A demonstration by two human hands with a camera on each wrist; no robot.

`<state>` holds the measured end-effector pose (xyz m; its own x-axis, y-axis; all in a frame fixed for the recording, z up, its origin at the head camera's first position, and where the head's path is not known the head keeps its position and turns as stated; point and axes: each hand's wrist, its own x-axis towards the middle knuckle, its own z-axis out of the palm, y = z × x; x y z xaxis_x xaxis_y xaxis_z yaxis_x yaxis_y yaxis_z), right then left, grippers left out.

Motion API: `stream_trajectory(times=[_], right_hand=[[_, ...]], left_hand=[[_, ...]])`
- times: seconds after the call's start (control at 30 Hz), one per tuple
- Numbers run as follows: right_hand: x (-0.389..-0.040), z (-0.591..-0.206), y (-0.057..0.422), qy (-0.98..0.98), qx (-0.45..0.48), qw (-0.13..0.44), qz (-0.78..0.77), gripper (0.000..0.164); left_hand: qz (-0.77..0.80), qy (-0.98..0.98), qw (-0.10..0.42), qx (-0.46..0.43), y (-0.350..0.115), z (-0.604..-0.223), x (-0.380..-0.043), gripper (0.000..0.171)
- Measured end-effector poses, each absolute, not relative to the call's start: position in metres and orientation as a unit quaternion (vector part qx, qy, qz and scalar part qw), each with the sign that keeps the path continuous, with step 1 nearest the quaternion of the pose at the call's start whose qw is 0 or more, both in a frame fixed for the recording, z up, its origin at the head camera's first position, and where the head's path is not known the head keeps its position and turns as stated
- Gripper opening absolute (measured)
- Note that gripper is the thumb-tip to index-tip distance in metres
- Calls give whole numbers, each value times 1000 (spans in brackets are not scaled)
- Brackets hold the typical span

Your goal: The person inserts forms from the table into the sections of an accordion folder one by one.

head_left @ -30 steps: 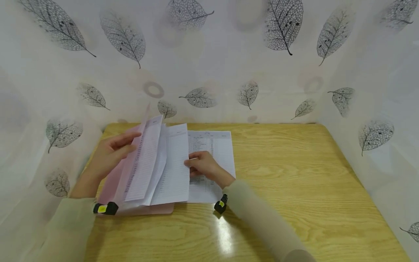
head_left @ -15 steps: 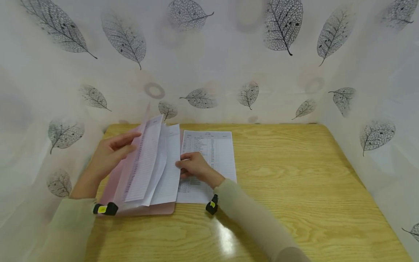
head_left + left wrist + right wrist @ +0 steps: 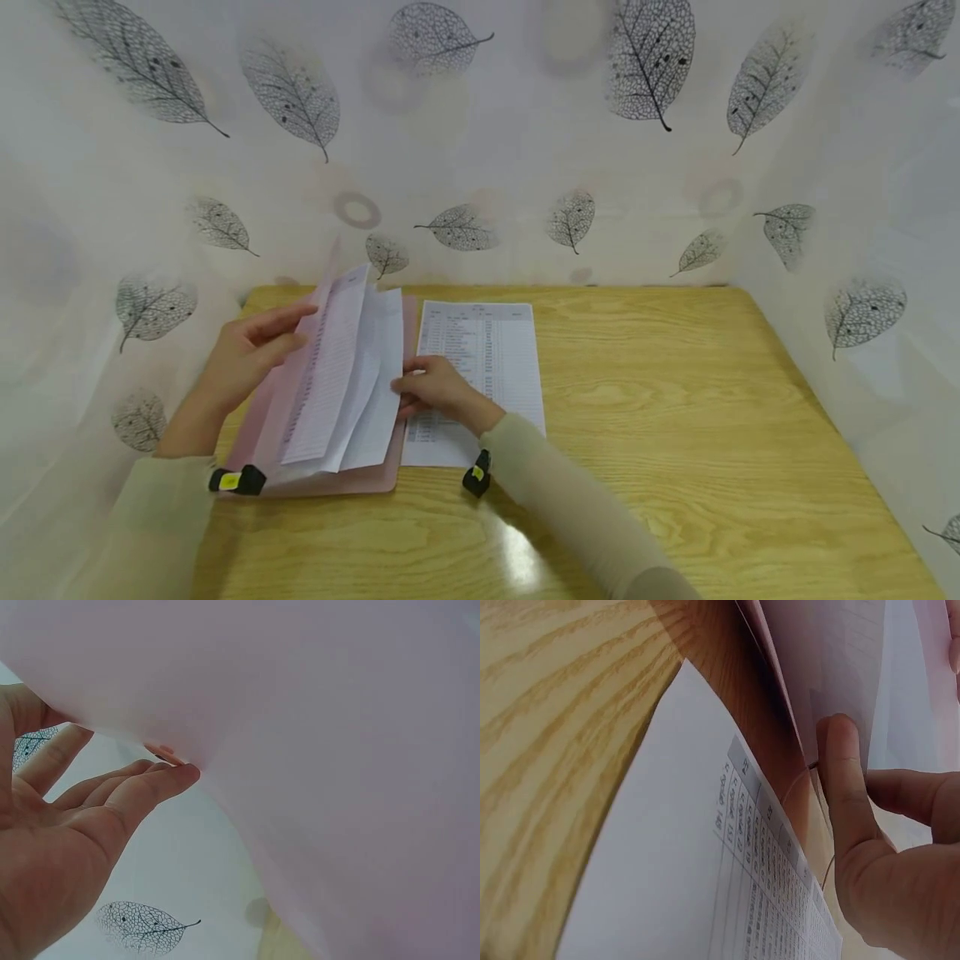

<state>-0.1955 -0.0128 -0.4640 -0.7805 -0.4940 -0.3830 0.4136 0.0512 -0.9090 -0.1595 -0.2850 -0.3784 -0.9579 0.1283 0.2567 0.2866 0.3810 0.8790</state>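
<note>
Pale fabric with a leaf print (image 3: 510, 108) is hung behind and beside a wood-grain tabletop (image 3: 675, 417). On this tabletop, toward its left side, a pink folder (image 3: 378, 480) is laid, and a pink leaf (image 3: 337, 750) of it is raised. Several lined sheets (image 3: 326, 383) are fanned above the folder, tilted upward. By the left hand (image 3: 240, 358), the edge of the raised leaf is held between thumb and fingers, at the folder's left. By the right hand (image 3: 435, 387), a white sheet (image 3: 381, 396) is pinched at its edge, over the folder's right side. Just right of the folder, a printed table sheet (image 3: 513, 358) is laid flat, partly covered by the right forearm; whether the two touch cannot be told. Nearer than the folder, pale sleeves (image 3: 585, 500) and black wrist devices (image 3: 238, 480) are seen.
</note>
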Motion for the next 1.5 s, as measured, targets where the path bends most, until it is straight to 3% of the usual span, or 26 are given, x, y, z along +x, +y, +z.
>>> stream_trajectory(times=[0.23, 0.57, 1.5], right_hand=[[-194, -468, -14, 626, -7, 333, -705, 48], [-191, -469, -25, 628, 17, 307, -715, 31], [-190, -468, -29, 650, 25, 291, -702, 20]], left_hand=[[-541, -829, 68, -124, -287, -379, -160, 42], [-542, -829, 62, -127, -285, -378, -159, 40], [-545, -830, 51, -103, -287, -380, -157, 40]])
